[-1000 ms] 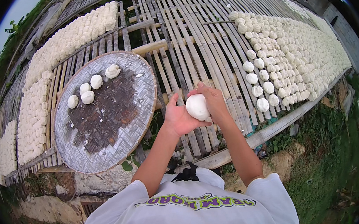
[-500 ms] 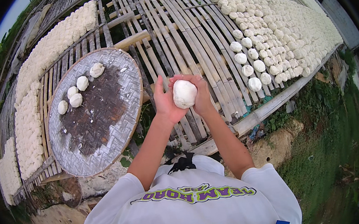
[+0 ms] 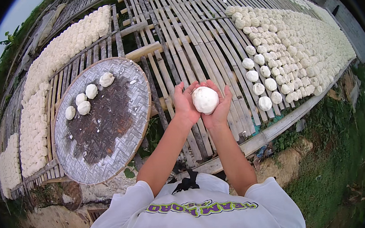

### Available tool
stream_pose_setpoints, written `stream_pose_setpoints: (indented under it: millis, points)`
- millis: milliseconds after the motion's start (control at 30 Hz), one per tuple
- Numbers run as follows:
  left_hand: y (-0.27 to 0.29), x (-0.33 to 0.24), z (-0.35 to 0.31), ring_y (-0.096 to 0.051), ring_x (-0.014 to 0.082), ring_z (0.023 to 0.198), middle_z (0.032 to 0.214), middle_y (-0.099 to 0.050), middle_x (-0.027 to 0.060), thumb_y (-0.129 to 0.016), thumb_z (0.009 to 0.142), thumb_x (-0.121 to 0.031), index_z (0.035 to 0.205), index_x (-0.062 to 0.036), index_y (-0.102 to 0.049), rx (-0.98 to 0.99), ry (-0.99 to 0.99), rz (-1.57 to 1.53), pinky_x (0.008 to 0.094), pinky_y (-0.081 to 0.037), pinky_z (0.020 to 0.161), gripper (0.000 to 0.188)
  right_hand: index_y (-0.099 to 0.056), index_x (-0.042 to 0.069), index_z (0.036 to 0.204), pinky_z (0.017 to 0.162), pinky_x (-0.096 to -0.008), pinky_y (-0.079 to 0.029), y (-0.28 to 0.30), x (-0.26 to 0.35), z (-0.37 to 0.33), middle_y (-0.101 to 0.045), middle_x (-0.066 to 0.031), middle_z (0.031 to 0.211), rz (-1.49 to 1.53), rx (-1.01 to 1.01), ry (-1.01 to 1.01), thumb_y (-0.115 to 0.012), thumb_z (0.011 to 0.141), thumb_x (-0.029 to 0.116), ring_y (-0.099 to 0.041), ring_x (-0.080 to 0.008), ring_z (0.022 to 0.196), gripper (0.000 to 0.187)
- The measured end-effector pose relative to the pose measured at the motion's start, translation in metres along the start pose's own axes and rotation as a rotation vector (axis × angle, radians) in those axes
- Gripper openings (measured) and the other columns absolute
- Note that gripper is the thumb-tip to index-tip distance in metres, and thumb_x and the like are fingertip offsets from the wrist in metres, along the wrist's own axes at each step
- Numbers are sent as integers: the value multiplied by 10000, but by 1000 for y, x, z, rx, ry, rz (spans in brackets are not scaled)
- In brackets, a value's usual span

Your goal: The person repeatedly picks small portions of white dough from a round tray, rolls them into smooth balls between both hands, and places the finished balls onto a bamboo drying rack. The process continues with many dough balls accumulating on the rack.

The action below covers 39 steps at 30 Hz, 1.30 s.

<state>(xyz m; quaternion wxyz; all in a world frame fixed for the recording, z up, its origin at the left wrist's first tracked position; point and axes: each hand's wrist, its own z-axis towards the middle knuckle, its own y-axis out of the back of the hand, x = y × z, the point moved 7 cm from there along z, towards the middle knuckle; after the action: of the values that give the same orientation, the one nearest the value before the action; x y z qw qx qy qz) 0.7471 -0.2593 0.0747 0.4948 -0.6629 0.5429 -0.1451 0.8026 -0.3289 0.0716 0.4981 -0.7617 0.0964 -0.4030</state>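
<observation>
A round white ball point(image 3: 205, 100), lumpy and dough-like, sits in my two cupped hands above the slatted bamboo rack. My left hand point(image 3: 185, 106) supports it from the left with fingers pointing away from me. On the other side, my right hand point(image 3: 219, 113) curls under and around it, the fingers partly hidden behind the ball. To the left, a round woven tray point(image 3: 125, 144) with a dark stained middle holds several similar white balls point(image 3: 91, 91) near its far left part, along with small white crumbs.
Rows of white balls point(image 3: 305, 50) cover the right side of the bamboo rack point(image 3: 183, 34), with looser ones point(image 3: 258, 89) at their left edge. More packed white balls point(image 3: 66, 46) lie at the far left. A bamboo pole point(image 3: 277, 126) edges the rack's near side, with grass beyond.
The ball and both hands have shifted to the right in view. My right hand has turned from gripping the ball's side to cupping beneath it. The whole view has shifted slightly.
</observation>
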Motion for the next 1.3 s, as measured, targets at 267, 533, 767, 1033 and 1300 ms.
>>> stream_pose_setpoints:
  millis: [267,533,767,1033,1300]
  points:
    - [-46,23,18,-604,319,1266,1449,-570,218,-379,1033,-571,1425,-19,-493,348,164,18,495,-468,1113,686,-528,-21,1454,1137,-460,-441,-3,48,4,-584,-207,1435,-187,277,355,-327,1035,573,-517,-319,1389,754]
    - [-89,75,54,-431,328,1457,1538,-492,205,-313,1038,-631,1462,-37,-497,329,-183,-131,490,-357,1209,753,-477,-16,1483,1200,-477,-370,28,116,43,-533,-208,1487,-282,55,504,-313,1048,524,-474,-331,1423,713]
    - [-145,102,150,-551,273,1311,1456,-566,185,-340,1063,-461,1350,-16,-566,156,-501,354,445,-417,1120,575,-568,-38,1319,945,-438,-554,90,177,134,-689,-220,1161,21,-22,129,-383,1042,538,-679,-321,1074,665]
    - [-112,187,237,-641,265,1152,1224,-664,100,-406,1061,-460,1261,-69,-583,-58,21,73,438,-499,1018,473,-495,-7,1425,1111,-427,-388,139,222,210,-557,-149,1400,-1008,39,364,-430,1064,485,-549,-289,1254,614]
    - [-112,195,387,-611,225,1156,1245,-661,95,-452,1015,-429,1283,-62,-571,-180,-525,570,416,-445,1043,470,-543,21,1387,1058,-450,-452,241,208,350,-612,-129,1327,-364,-154,-394,-357,1006,693,-592,-253,1222,795]
